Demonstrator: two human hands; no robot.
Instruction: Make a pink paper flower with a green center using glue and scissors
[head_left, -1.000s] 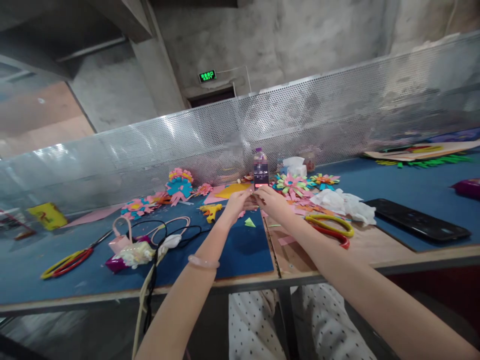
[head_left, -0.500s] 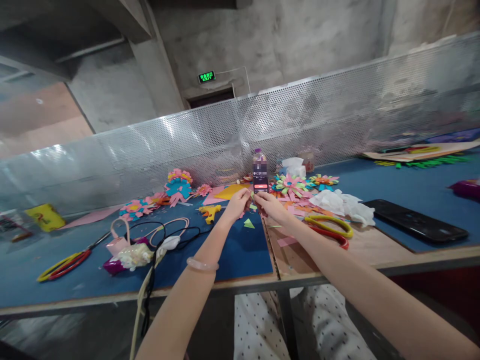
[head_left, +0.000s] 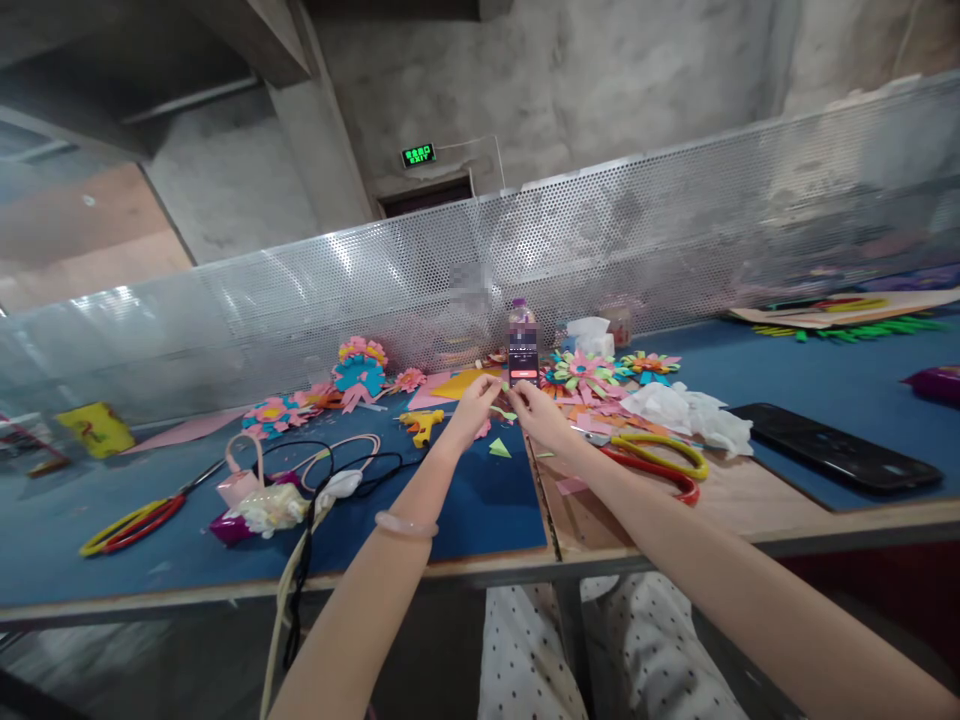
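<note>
My left hand and my right hand meet over the middle of the table, fingertips pinched close together. Between them shows a small piece of light green paper, gripped from both sides; its full shape is hidden by the fingers. A green paper scrap lies on the blue mat just below. Left of my left wrist rests a yellow glue gun. Scissors with yellow and red handles lie beside my right forearm. Behind my hands, a phone with a lit screen leans before a bottle.
Paper flowers and more flowers stand along the perforated metal screen. Crumpled tissue and a black phone lie to the right. Tangled cables, a second pair of scissors and a yellow packet are on the left.
My right hand and forearm have shifted slightly, uncovering more of the scissors beside it. The view has moved a little. Both hands stay pinched together at the green paper.
</note>
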